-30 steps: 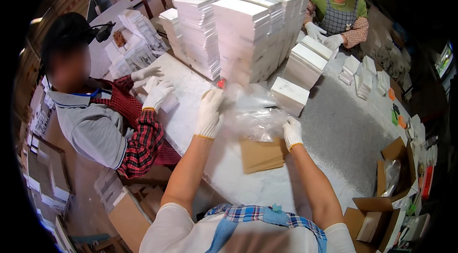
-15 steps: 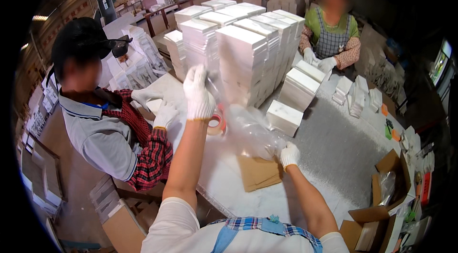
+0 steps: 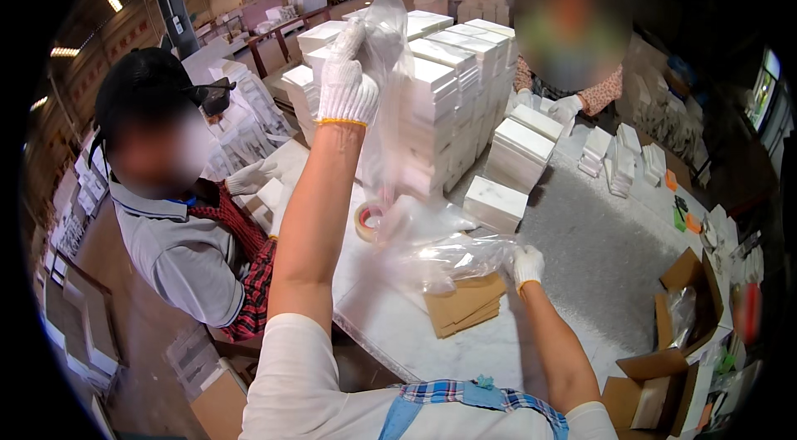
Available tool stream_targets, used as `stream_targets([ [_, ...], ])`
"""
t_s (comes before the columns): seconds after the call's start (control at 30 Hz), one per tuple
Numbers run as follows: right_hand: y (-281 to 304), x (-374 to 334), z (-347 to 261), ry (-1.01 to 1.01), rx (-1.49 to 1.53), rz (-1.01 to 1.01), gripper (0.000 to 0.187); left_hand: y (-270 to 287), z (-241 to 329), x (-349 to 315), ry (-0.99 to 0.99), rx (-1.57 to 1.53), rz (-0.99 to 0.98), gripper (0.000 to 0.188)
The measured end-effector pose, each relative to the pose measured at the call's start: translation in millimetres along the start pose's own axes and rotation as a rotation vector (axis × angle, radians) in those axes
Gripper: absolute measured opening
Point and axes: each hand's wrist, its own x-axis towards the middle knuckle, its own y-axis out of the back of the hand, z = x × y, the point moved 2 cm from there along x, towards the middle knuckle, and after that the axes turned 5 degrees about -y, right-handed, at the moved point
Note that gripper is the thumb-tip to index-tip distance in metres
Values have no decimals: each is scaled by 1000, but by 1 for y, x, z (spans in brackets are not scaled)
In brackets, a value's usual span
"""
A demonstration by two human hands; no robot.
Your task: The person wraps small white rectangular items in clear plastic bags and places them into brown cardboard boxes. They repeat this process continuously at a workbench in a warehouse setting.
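Observation:
My left hand [image 3: 350, 79], in a white knit glove, is raised high and closed on one end of a clear plastic bag [image 3: 440, 257]. From there the thin plastic hangs down and spreads across the table. Lower on the right, my right hand [image 3: 526, 266], gloved the same way, grips the bag's other side. Beneath the plastic lie several flat brown cardboard pieces [image 3: 466, 305]. A roll of tape [image 3: 365, 222] rests on the table left of the bag. Behind my left hand rises a tall block of stacked white marble tiles [image 3: 432, 116].
Shorter tile stacks [image 3: 496, 203] stand right of the big block. At the left a co-worker in a black cap [image 3: 143, 79] handles tiles; another person's gloved hands [image 3: 566, 108] are at the far side. Open cardboard boxes [image 3: 643, 398] sit at the right edge.
My left hand has risen, pulling the plastic up and stretching it out. My right hand has shifted slightly right with its side of the bag. The left co-worker has leaned a little lower.

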Motion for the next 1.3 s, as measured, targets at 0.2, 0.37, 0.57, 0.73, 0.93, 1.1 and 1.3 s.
stream_targets([
  [0.2,-9,53,27,-390,805,-28,23,-41,-12,12,-36,-62,-2,24],
  [0.37,21,2,-34,-109,-130,105,52,-62,-23,15,513,-324,-351,28],
  [0.57,47,-118,-131,221,428,-293,55,-69,-86,-69,642,88,-524,43],
  [0.73,90,-91,-156,-80,1059,-574,85,-34,-158,-190,331,1014,-722,19],
  [0.93,157,-70,-101,25,799,-893,99,19,-220,-307,61,1022,-994,23],
  [1.1,153,-85,-81,46,-189,-855,95,33,-220,-391,164,1013,-1133,19],
  [1.3,128,-116,-35,-113,-298,-951,51,42,-219,-446,363,995,-1238,24],
])
